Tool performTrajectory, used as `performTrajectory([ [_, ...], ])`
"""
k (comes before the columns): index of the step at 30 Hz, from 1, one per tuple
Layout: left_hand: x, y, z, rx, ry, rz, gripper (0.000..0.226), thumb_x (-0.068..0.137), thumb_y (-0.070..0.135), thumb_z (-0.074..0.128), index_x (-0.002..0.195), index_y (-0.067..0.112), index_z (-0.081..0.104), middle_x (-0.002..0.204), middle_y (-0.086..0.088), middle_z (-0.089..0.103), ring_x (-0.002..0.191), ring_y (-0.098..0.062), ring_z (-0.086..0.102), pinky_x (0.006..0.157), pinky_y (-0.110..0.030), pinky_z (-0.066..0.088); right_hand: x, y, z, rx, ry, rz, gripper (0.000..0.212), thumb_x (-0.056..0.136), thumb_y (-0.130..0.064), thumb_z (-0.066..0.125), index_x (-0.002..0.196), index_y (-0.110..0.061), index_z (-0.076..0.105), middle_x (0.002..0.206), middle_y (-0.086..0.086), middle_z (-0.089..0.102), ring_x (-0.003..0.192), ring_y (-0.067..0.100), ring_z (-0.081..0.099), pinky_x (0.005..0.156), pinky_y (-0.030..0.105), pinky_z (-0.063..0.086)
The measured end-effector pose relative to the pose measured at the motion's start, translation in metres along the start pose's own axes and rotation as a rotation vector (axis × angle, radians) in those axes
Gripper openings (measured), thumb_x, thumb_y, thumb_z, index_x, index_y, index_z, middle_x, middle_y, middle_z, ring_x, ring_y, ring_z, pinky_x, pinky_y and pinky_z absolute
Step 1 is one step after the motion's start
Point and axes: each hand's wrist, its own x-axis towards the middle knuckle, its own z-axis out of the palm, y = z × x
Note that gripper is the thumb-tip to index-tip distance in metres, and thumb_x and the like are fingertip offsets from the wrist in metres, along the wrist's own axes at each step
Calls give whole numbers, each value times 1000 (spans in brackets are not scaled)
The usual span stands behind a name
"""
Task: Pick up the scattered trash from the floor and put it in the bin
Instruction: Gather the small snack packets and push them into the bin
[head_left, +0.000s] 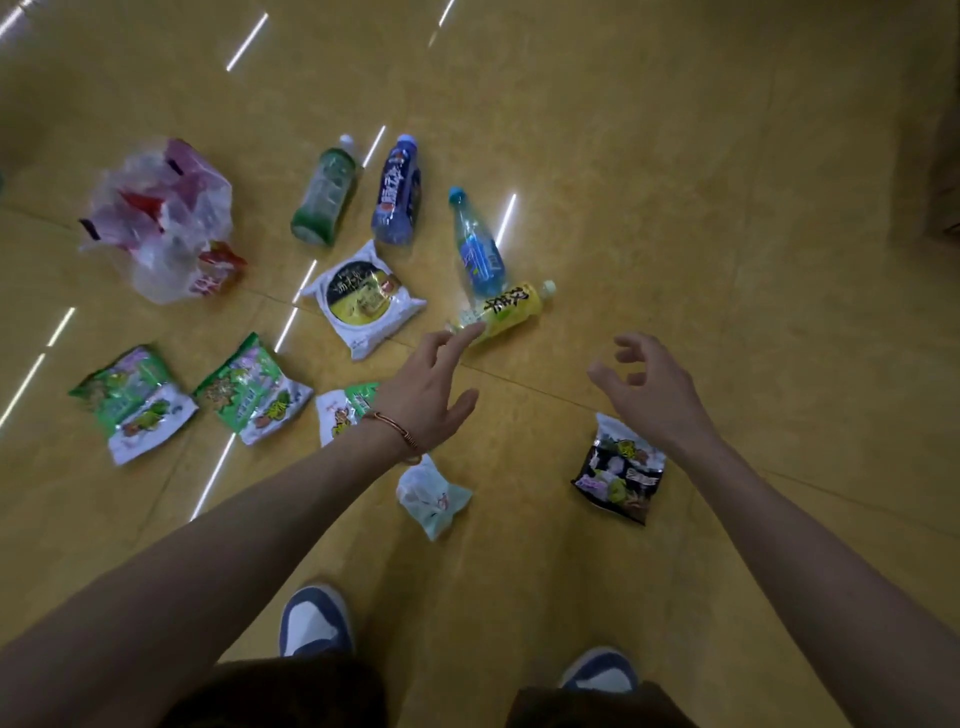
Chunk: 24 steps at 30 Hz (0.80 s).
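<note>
Both bare forearms reach out from the near edge over the yellow floor (675, 182). The left arm runs up toward the middle, with a copper bracelet (397, 431) round its wrist. The left hand (421, 395) is seen from the back, its fingers straight and spread and its thumb out to the right. It grips nothing. Its forefinger tip lies over the near end of the yellow bottle (504, 310); whether it touches the bottle I cannot tell.

The right hand (649, 389) hovers to the right of the left hand, fingers loosely curled, holding nothing.

The yellow bottle lies on its side, its cap to the far right. Its far side meets the base of a clear bottle with a blue label (478, 249). Farther left lie a dark blue bottle (397, 192) and a green bottle (324, 197), and nearer, a white noodle packet (363, 299).

A clear plastic bag (161, 218) sits far left. Two green snack packets (130, 400) (249, 389) lie near left, and a third packet (337, 415) is partly under the left wrist. A crumpled pale wrapper (431, 493) and a black snack packet (621, 473) lie nearest, beyond two blue and white shoes (314, 618).
</note>
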Motion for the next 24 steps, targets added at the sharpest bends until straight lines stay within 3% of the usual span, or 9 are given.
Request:
performTrajectory([
  [4, 8, -45, 52, 134, -87, 5, 66, 84, 44, 47, 134, 45, 4, 134, -12, 35, 102, -34, 54, 71, -48, 54, 24, 43, 39, -78, -59, 19, 57, 90, -47, 56, 139, -24, 38, 135, -2, 46, 113, 18, 48, 91, 39, 45],
  [8, 9, -67, 85, 306, -148, 11, 73, 88, 44, 51, 142, 39, 2, 140, -8, 29, 110, -31, 50, 71, -44, 54, 44, 75, 66, -165, -99, 17, 60, 91, -48, 54, 142, -22, 36, 140, 3, 43, 122, 24, 47, 94, 41, 44],
  [11, 0, -83, 106, 486, -353, 26, 88, 79, 61, 55, 145, 36, 3, 144, -5, 21, 121, -30, 41, 78, -43, 52, 56, 105, 82, -307, -179, 34, 68, 87, -56, 54, 144, -27, 31, 146, 6, 34, 130, 28, 40, 99, 45, 41],
  [15, -19, -101, 137, 661, -672, -11, 113, 57, 69, 70, 142, 41, 0, 149, -3, 8, 132, -32, 26, 87, -44, 50, 63, 143, 98, -569, -287, 173, 90, 77, -72, 51, 150, -36, 12, 156, 5, 8, 141, 41, 14, 108, 59, 28],
  [19, -30, -109, 157, 783, -800, 49, 118, 56, 58, 78, 142, 38, 0, 151, -5, 4, 134, -33, 19, 92, -48, 47, 56, 160, 107, -626, -296, 261, 111, 70, -73, 60, 148, -41, -13, 157, -1, -24, 141, 46, -18, 108, 69, 10],
  [24, -31, -108, 164, 845, -757, 98, 92, 73, 31, 75, 142, 29, 14, 148, -6, 14, 135, -27, 21, 91, -44, 43, 58, 165, 106, -644, -267, 232, 132, 64, -55, 79, 145, -38, -24, 155, 0, -29, 141, 47, -17, 106, 69, 16],
])
